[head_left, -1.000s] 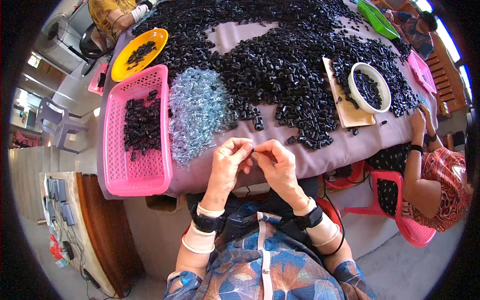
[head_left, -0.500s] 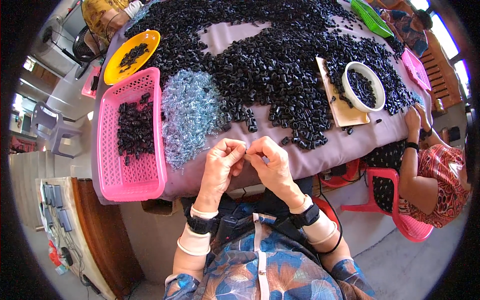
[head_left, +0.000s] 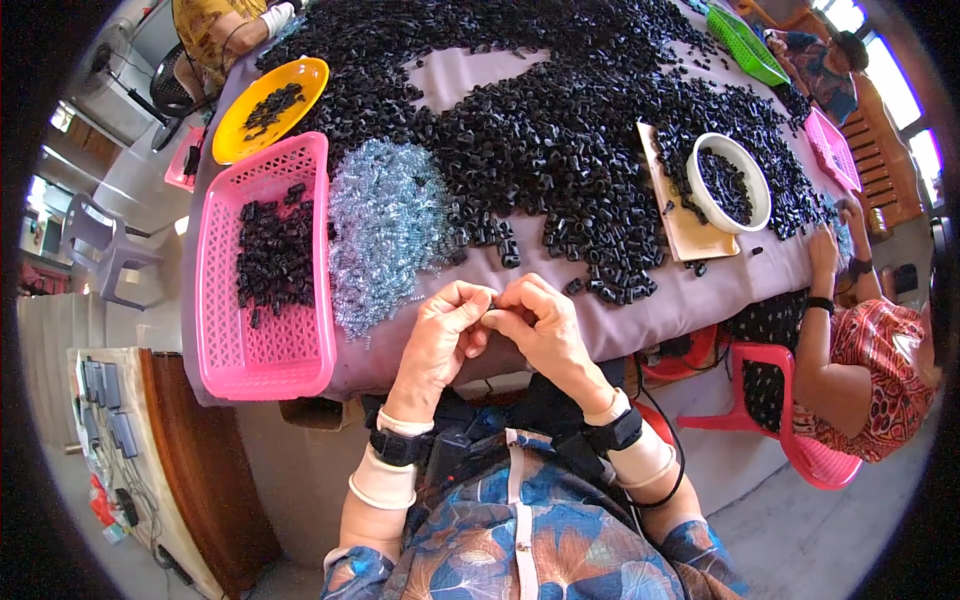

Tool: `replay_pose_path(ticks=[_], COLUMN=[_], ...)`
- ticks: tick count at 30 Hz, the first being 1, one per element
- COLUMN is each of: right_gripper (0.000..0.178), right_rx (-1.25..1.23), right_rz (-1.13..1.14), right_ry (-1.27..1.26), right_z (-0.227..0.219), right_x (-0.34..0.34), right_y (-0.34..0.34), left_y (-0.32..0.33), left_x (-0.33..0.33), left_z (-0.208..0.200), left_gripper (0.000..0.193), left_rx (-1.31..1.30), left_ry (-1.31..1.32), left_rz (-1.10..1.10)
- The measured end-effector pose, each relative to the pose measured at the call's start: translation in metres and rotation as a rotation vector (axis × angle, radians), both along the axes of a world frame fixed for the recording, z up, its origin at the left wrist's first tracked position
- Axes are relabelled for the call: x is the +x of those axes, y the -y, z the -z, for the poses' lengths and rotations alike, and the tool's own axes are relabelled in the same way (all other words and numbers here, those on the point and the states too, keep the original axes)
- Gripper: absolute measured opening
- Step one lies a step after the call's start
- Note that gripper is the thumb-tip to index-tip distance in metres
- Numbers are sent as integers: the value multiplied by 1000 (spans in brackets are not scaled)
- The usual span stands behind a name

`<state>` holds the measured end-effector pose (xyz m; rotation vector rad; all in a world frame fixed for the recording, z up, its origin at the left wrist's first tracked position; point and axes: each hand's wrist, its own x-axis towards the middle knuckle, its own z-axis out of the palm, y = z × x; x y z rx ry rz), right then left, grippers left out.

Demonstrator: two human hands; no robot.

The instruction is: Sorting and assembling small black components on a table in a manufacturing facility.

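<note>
My left hand [head_left: 443,328] and my right hand [head_left: 545,328] meet fingertip to fingertip just off the table's near edge. Both are closed in a pinch around a small black plastic piece [head_left: 491,306], mostly hidden by the fingers. Ahead of them spreads a large heap of black plastic parts [head_left: 570,150], with a few loose ones close to my fingertips. A pile of clear bluish coil springs [head_left: 385,220] lies to the left of my hands. Beside it, a pink perforated basket [head_left: 260,362] holds a cluster of black pieces.
A yellow plate [head_left: 229,140] with black bits sits at far left. On the right, a white bowl [head_left: 762,200] of small black pieces rests by a cardboard sheet [head_left: 690,235]. A co-worker in a red patterned top [head_left: 885,365] sits at right; other people are farther off.
My hands stay together in nearly the same place, the right fingers curling slightly closer over the piece. The co-worker's hands at right have shifted a little.
</note>
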<state>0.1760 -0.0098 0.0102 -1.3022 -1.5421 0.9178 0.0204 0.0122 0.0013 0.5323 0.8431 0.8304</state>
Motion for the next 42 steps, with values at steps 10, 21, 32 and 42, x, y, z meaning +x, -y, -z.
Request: replay_pose_path(ticks=[10, 21, 32, 42], right_gripper=[27, 33, 23, 26], right_rx=[343, 356, 540, 414], right_rz=[351, 72, 53, 64], right_ry=[777, 680, 574, 601], right_z=[-14, 15, 3, 8], right_x=[37, 22, 47, 55], right_y=[-12, -4, 20, 36], left_y=[0, 0, 0, -1], left_x=[-1, -1, -3, 0], left_z=[5, 6, 8, 4], left_gripper=[12, 16, 16, 16], left_rx=[-21, -7, -10, -22], left_ry=[76, 84, 106, 110], left_rz=[4, 19, 17, 6])
